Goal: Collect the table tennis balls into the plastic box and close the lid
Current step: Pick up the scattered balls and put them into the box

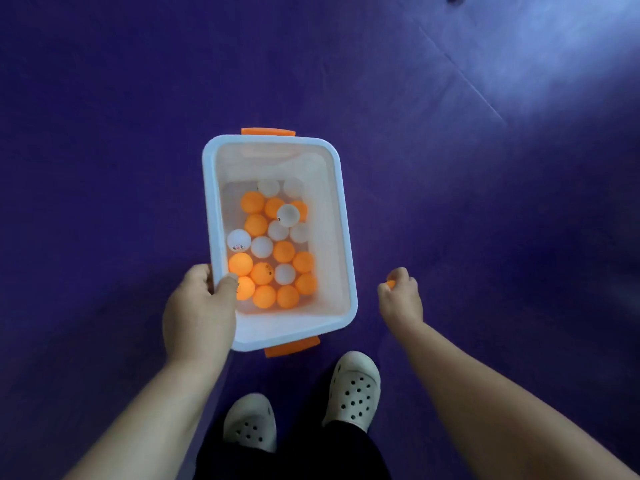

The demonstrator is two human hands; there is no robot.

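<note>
A white translucent plastic box (337,216) with orange latches at both short ends is held above the purple floor, its top uncovered. Inside lie several orange and white table tennis balls (273,251). My left hand (199,310) grips the box's near left rim, thumb inside the wall. To the right of the box, my right hand (401,299) is closed around an orange ball (390,284), of which only a sliver shows between the fingers. No lid is in view.
The purple floor (485,202) has a seam line running diagonally at the upper right, with a bright patch of light there. My two feet in pale perforated clogs (353,389) stand just below the box.
</note>
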